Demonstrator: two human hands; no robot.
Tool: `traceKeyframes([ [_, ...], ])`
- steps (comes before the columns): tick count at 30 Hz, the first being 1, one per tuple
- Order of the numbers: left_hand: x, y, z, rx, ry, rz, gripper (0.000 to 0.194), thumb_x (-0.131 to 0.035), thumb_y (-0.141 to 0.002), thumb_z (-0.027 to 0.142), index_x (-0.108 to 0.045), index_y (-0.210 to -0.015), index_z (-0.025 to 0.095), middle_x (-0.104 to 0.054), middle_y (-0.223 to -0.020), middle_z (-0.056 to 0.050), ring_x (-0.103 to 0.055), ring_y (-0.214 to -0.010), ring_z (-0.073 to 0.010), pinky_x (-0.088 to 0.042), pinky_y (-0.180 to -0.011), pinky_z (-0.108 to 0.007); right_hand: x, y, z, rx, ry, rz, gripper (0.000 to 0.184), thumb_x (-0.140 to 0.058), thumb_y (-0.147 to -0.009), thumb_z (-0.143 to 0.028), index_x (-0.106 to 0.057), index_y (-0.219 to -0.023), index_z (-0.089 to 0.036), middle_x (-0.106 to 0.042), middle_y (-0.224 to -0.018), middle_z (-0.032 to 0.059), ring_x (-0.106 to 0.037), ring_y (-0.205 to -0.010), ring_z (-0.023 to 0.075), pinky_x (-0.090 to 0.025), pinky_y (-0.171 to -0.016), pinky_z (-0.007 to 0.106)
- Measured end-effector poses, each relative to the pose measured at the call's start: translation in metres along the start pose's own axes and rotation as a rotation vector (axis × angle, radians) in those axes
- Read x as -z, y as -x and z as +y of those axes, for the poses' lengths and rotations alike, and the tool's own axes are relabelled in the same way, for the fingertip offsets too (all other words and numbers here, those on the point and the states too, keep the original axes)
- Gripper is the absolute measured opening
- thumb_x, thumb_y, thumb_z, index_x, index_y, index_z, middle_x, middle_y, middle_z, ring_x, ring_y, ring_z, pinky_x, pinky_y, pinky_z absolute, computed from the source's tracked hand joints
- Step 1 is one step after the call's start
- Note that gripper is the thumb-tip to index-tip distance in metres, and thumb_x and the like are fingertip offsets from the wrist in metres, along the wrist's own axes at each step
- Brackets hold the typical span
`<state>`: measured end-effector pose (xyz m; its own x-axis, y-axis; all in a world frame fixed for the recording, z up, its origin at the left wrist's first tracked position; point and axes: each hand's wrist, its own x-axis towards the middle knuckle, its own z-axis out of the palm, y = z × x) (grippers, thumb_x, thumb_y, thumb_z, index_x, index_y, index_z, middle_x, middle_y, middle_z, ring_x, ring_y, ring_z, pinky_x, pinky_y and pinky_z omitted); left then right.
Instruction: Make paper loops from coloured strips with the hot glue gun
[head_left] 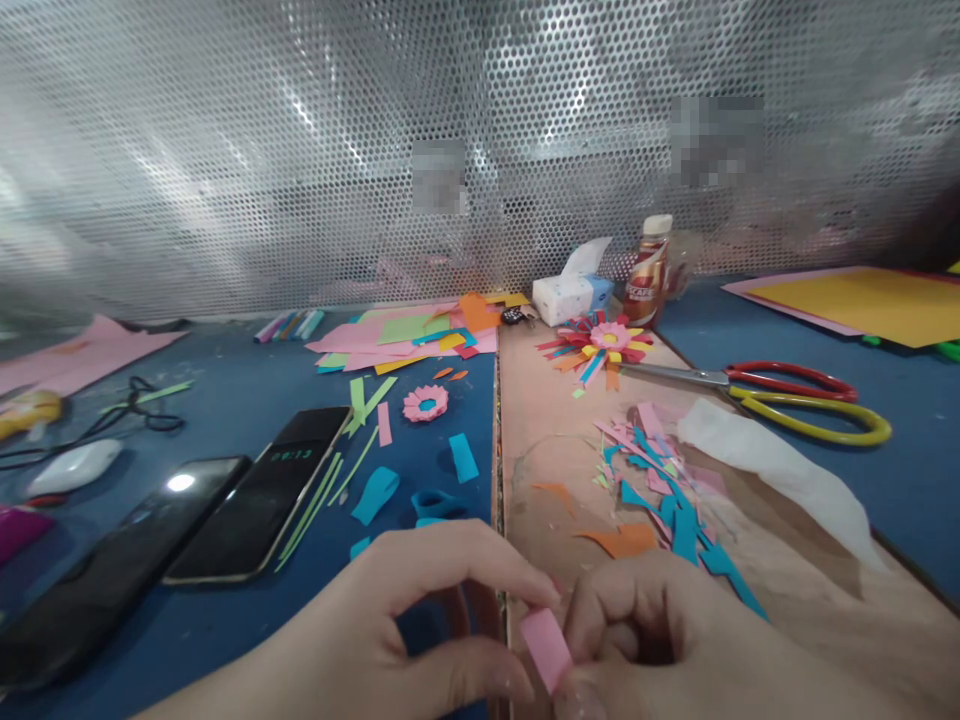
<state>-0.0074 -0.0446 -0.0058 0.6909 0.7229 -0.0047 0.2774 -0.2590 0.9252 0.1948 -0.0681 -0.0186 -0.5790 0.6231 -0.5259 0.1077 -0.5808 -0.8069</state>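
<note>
Close to the camera, a small pink paper strip (546, 650) is held between my two hands. My right hand (645, 630) is closed, pinching the strip's right side between thumb and curled fingers. My left hand (427, 620) has its index fingertip at the strip's upper end and its thumb by the lower left edge; both are curved around it. Just beyond the left hand lie curled blue paper strips (375, 494) and a flat blue piece (463, 457). A pink paper ring flower with a blue centre (426, 403) lies farther back.
Scissors (727, 378), paper scraps (667, 490) and white tissue (772, 460) lie right. A multicoloured paper flower (606, 340), tissue box (574, 298) and bottle (649, 270) stand behind. Two phones (270, 500) lie left. Coloured sheets (412, 330) are at the back. Perforated metal (337, 150) walls the table.
</note>
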Motion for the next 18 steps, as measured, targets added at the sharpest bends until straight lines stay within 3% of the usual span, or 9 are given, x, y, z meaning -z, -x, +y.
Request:
traceKeyframes([
  [9, 0.0003, -0.0002, -0.0036, -0.091, -0.118, 0.04, 0.026, -0.062, -0.075, 0.019, -0.062, -0.1, 0.026, -0.068, -0.088, 0.003, -0.062, -0.077, -0.0099, -0.048, -0.07, -0.015, -0.0019, -0.0032, 0.0029, 0.062, 0.166, 0.054, 0.03, -0.07, -0.066, -0.036, -0.049, -0.065, -0.014, -0.034, -0.044, -0.01, -0.023, -0.039, 0.0006, -0.011, -0.038, 0.02],
  [18, -0.0007, -0.0008, -0.0053, -0.307, -0.307, 0.001, 0.042, -0.061, -0.075, 0.019, -0.052, -0.115, 0.027, -0.069, -0.095, -0.002, -0.064, -0.085, -0.0137, -0.049, -0.074, -0.019, -0.0022, -0.0054, 0.0037, 0.071, 0.147, 0.086, 0.036, -0.07, -0.063, -0.041, -0.046, -0.06, -0.014, -0.031, -0.041, -0.0108, -0.022, -0.037, 0.0, -0.01, -0.036, 0.019],
])
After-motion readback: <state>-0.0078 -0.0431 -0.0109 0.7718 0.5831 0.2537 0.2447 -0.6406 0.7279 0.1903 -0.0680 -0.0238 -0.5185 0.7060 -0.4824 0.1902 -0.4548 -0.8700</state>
